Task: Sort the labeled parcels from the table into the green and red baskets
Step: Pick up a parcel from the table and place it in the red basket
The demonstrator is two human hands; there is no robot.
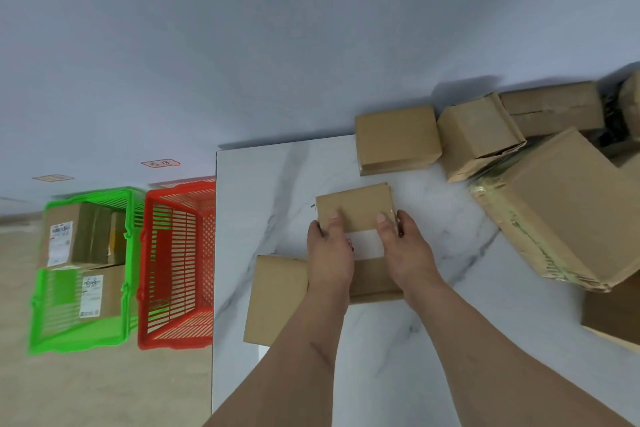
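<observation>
Held parcel (pixel 355 210): small flat brown carton, above the marble table (pixel 433 340), roughly mid-table, gripped from both short sides. Left hand (pixel 329 253) clamps the left edge, thumb on the top face, fingers curled under; right hand (pixel 407 251) clamps the right edge the same way. A white label (pixel 367 244) with some red print shows on the carton between the two hands; text not legible. Whether the parcel is lifted clear or rests on the carton below cannot be told. Directly beneath and toward the near-left lies a larger flat carton (pixel 273 298), partly hidden by the forearms, lying near the table's left edge. Far side of table: a squarish box (pixel 396 139) at the back edge, touching a second box (pixel 479 135) with a loose flap to its right; behind that a long box (pixel 550 107) against the wall. Right side: a big box (pixel 568 208) tilted, tape along its edge, and a further carton (pixel 613 315) cut off by the frame at near right. Floor left of table: red basket (pixel 176 263) just beside the table edge, nothing visible inside it; green basket (pixel 83 270) touching the red one on its left, holding two labelled parcels, one at the far end (pixel 74 236) and one at the near end (pixel 100 291), white labels facing up. A red-bordered tag (pixel 160 163) sits on the wall above the red basket, a pale tag (pixel 52 178) above the green; writing unreadable.
</observation>
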